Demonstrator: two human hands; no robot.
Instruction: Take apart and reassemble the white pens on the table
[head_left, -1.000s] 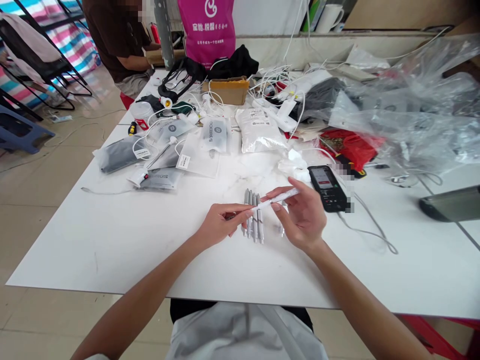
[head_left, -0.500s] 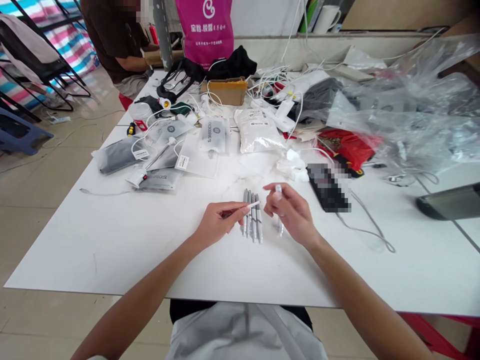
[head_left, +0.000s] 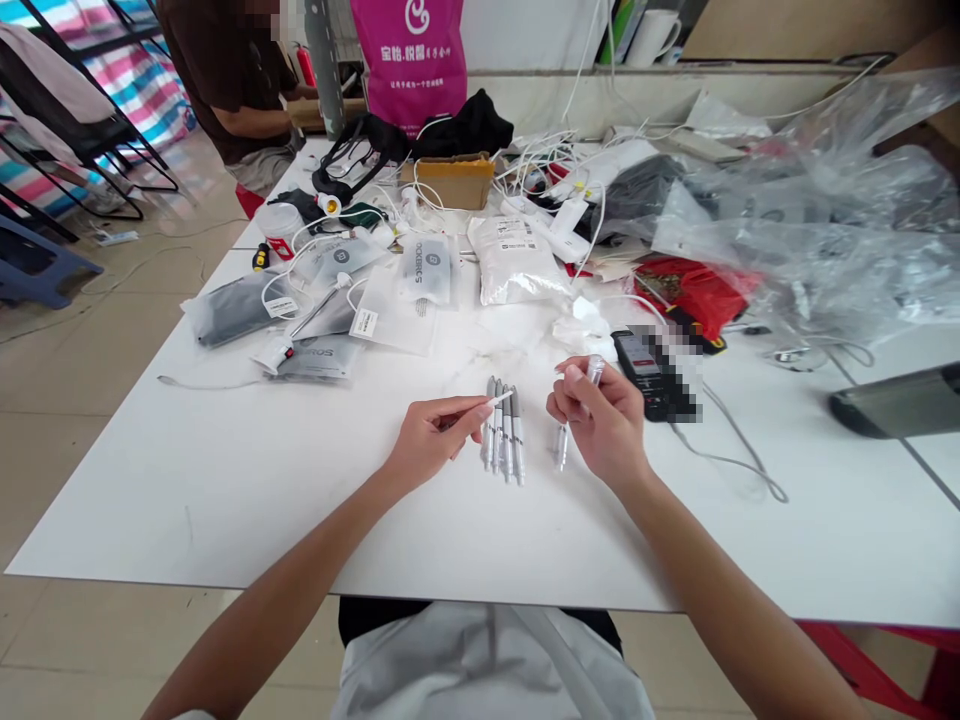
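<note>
Several grey-and-white pens (head_left: pixel 507 440) lie side by side on the white table. Just left of them, my left hand (head_left: pixel 429 440) pinches a slim white stick (head_left: pixel 501 398), its pale end pointing right above the pens. My right hand (head_left: pixel 604 415) is curled to the right of the row. A clear plastic pen tube (head_left: pixel 596 370) sticks up from its fingers, the lower part hidden by the hand. Beside that hand another clear tube (head_left: pixel 561 448) lies on the table, partly covered.
A phone (head_left: pixel 649 375) with a cable lies right of my right hand. Packaged pouches (head_left: pixel 311 358), a padded white bag (head_left: pixel 517 262), cables and plastic wrap crowd the back. A dark cylinder (head_left: pixel 900 402) lies far right. Another person (head_left: pixel 225 90) sits at the back left.
My right hand has moved right, away from the pens, with the clear tube now tilted in its fingers. My left hand has shifted slightly left with the white stick.
</note>
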